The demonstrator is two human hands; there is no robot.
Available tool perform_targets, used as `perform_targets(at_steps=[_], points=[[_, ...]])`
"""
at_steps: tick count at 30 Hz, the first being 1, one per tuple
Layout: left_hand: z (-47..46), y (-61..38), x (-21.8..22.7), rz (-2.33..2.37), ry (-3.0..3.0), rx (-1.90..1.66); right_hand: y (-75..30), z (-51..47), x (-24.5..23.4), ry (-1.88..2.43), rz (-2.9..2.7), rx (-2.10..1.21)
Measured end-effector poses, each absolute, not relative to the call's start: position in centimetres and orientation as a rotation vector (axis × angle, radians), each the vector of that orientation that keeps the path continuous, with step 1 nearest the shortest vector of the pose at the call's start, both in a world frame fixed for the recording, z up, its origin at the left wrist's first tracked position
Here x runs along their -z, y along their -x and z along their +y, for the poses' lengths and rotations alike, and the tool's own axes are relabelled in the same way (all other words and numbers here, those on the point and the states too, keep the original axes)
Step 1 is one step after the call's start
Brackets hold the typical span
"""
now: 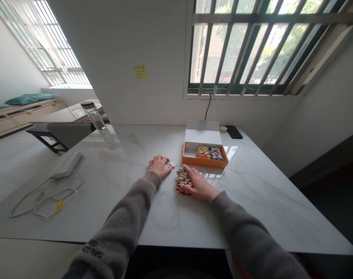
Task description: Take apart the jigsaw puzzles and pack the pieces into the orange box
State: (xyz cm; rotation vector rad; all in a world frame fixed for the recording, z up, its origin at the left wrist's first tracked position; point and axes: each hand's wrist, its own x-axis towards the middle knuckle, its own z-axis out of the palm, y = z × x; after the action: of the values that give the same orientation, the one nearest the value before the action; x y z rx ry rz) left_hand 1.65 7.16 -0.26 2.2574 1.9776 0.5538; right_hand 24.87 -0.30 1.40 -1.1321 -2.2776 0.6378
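Note:
My left hand (159,166) rests on the white marble table (130,201), fingers curled and pinching a small colourful piece (172,164). My right hand (198,185) lies over the right side of a stack of colourful pieces (182,179), fingers wrapped along it. Just beyond stands an open orange box (204,161) with a white lid folded back, holding more colourful pieces (210,152).
A clear bottle with a black cap (97,121) stands at the far left. A white power adapter (66,164) with coiled cable (48,195) lies left. A black phone (234,132) lies behind the box near the wall. The table's front edge is close to me.

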Motion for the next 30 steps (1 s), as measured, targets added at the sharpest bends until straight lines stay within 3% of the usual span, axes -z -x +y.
perform_targets(at_steps=[5, 10, 15, 21, 30], points=[[6.6, -1.8, 0.5, 1.847, -2.123, -0.789, -24.9, -0.3, -1.5, 1.134, -2.276, -0.644], [5.8, -1.4, 0.2, 1.387, -1.937, -1.114, -24.9, -0.4, -1.7, 1.149, -2.278, -0.656], [4.0, -0.9, -1.6, 1.096, -1.722, -1.189, -25.0, -0.3, -1.5, 1.134, -2.283, -0.645], [-0.9, -2.3, -3.3, 0.822, -1.94, -1.262, -25.0, -0.1, -1.1, 1.105, -2.278, -0.628], [-3.0, -4.7, 0.0, 0.732, -2.61, -1.089, -25.2, 0.2, -0.7, 1.056, -2.268, -0.632]])
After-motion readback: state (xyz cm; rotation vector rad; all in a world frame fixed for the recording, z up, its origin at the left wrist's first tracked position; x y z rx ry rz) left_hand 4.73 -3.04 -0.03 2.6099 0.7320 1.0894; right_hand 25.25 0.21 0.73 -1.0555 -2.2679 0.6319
